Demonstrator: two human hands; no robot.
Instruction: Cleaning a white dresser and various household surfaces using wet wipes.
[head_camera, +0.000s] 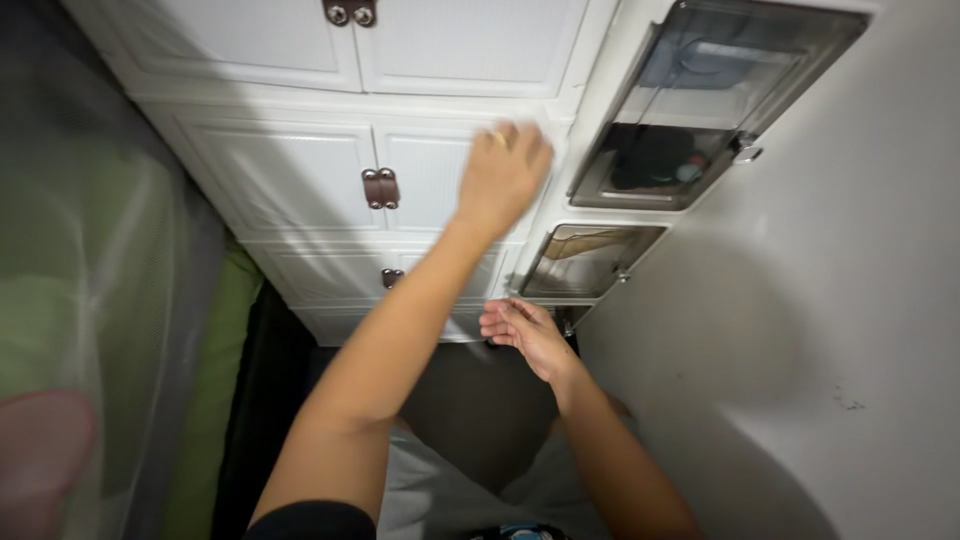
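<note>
Cabinet (300, 170): white, panelled doors, brown latches (380, 188), filling the upper view.
Left hand (503, 175): blurred, raised against a middle door's right edge; grip state unclear.
Right hand (525, 335): lower, open, empty, near clear-fronted side bins (655, 165).

- Your left hand (503, 172) is motion-blurred against the white cabinet (290, 170); its fingertips can't be made out.
- The dark things in the clear-fronted compartment (655, 160) are perhaps clothes, too dim to tell.
</note>
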